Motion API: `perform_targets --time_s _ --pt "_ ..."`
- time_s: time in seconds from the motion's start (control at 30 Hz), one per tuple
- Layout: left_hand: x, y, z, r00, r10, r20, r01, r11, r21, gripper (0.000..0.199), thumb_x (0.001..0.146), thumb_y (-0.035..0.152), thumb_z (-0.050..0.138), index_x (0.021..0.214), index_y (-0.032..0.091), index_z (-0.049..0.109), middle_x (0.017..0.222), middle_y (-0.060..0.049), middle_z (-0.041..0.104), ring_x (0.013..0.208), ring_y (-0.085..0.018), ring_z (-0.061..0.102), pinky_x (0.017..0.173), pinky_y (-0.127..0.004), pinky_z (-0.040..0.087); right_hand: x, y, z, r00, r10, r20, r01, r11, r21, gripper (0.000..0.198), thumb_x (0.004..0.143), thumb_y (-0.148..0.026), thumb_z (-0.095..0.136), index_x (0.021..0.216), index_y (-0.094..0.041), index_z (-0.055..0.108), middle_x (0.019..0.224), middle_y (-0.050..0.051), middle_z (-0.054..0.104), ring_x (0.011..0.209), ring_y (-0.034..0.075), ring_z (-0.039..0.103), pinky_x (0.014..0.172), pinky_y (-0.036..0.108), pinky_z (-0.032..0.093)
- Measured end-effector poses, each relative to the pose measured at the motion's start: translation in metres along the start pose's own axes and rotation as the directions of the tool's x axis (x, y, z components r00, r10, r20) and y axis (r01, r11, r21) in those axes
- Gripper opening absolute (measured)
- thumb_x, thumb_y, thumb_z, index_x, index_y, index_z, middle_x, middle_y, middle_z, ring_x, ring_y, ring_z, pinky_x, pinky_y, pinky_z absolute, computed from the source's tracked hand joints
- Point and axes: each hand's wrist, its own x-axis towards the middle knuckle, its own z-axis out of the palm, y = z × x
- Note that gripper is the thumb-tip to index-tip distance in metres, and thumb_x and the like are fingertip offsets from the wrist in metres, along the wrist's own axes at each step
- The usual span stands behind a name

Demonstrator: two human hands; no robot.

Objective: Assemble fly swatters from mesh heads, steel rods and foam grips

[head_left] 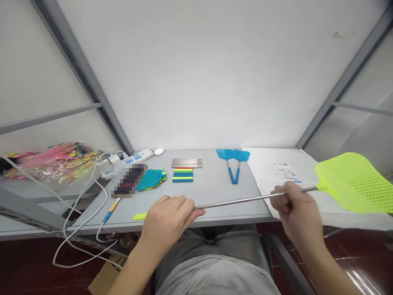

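Note:
A yellow-green fly swatter [353,182] with a long metal rod stretches across the front of the table. My left hand [170,217] is closed round its yellow-green grip, whose end sticks out to the left. Near the swatter's head, my right hand [296,209] is closed on the rod. Two blue fly swatters [231,166] lie on the table beyond the rod. Left of them are a row of metal rods [187,163] and, just in front, several blue and yellow-green grips [183,175]. A stack of swatter heads [152,179], blue on top, rests further left.
White plastic packaging [267,168] with a label covers the table's right side. At the left are a power strip [138,157], a blurred-out object [129,180] with a cable, loose white cables [106,196] and bagged colourful items [61,162]. Grey metal posts [101,98] frame the table.

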Motion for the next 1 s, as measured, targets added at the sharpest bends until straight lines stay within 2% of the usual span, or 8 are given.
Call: perform_targets --time_s 0.07,0.13,0.2,0.5,0.7,0.83,1.0 --pt "0.007 0.014 -0.001 1.0 0.013 0.025 -0.012 1.0 -0.025 0.038 0.097 0.041 0.047 0.067 0.02 0.049 0.059 0.002 0.051 0.054 -0.015 0.046 0.06 -0.031 0.028 -0.011 0.008 0.013 0.986 0.068 0.155 -0.044 0.987 -0.154 0.041 0.089 -0.04 0.06 0.058 -0.02 0.042 0.054 -0.006 0.032 0.052 0.01 0.028 0.05 0.027 0.022" --pt "0.014 0.026 0.0 0.998 0.035 0.05 -0.032 0.998 -0.052 0.039 0.097 0.045 0.047 0.067 0.02 0.05 0.06 0.002 0.052 0.054 -0.015 0.047 0.059 -0.032 0.027 -0.022 0.013 0.026 0.939 0.144 0.312 -0.055 0.96 -0.276 0.046 0.093 -0.046 0.053 0.057 -0.02 0.041 0.053 -0.005 0.033 0.053 0.01 0.03 0.052 0.028 0.024" --pt "0.018 0.034 0.001 0.997 0.048 0.061 -0.044 0.996 -0.073 0.04 0.096 0.048 0.046 0.068 0.02 0.051 0.059 0.002 0.053 0.053 -0.015 0.048 0.058 -0.032 0.026 -0.029 0.015 0.034 0.906 0.168 0.388 -0.037 0.946 -0.322 0.05 0.095 -0.049 0.045 0.055 -0.021 0.037 0.053 -0.004 0.033 0.053 0.011 0.031 0.053 0.028 0.025" --pt "0.013 0.03 0.009 0.991 0.077 0.113 -0.063 0.99 -0.124 0.043 0.096 0.051 0.044 0.068 0.02 0.049 0.058 0.002 0.056 0.05 -0.014 0.049 0.055 -0.031 0.025 -0.027 0.009 0.02 0.905 0.116 0.41 0.077 0.902 -0.425 0.05 0.096 -0.047 0.044 0.055 -0.021 0.031 0.055 -0.004 0.027 0.053 0.011 0.027 0.052 0.029 0.02" --pt "-0.013 -0.004 0.011 0.993 0.028 0.117 -0.021 0.998 -0.064 0.047 0.097 0.053 0.039 0.065 0.02 0.047 0.057 0.001 0.056 0.049 -0.014 0.047 0.056 -0.03 0.027 -0.014 0.016 -0.005 0.953 0.158 0.26 -0.05 0.925 -0.377 0.049 0.093 -0.047 0.051 0.056 -0.021 0.03 0.057 -0.004 0.025 0.055 0.012 0.024 0.053 0.03 0.018" --pt "-0.041 -0.04 0.013 0.996 -0.023 0.086 0.026 0.999 -0.036 0.054 0.099 0.053 0.028 0.062 0.021 0.048 0.055 0.0 0.055 0.049 -0.015 0.044 0.057 -0.03 0.028 -0.001 0.018 -0.028 0.976 0.17 0.139 -0.141 0.97 -0.197 0.048 0.088 -0.042 0.059 0.055 -0.022 0.031 0.057 -0.005 0.024 0.055 0.012 0.022 0.052 0.031 0.018" --pt "-0.067 -0.076 0.018 0.997 -0.073 0.027 0.073 0.997 0.007 0.054 0.1 0.049 0.024 0.06 0.022 0.048 0.053 -0.001 0.052 0.049 -0.016 0.042 0.057 -0.031 0.029 0.006 0.008 -0.048 0.99 0.138 -0.023 -0.139 0.989 -0.044 0.052 0.084 -0.035 0.067 0.052 -0.022 0.028 0.056 -0.006 0.019 0.053 0.011 0.02 0.05 0.029 0.018"
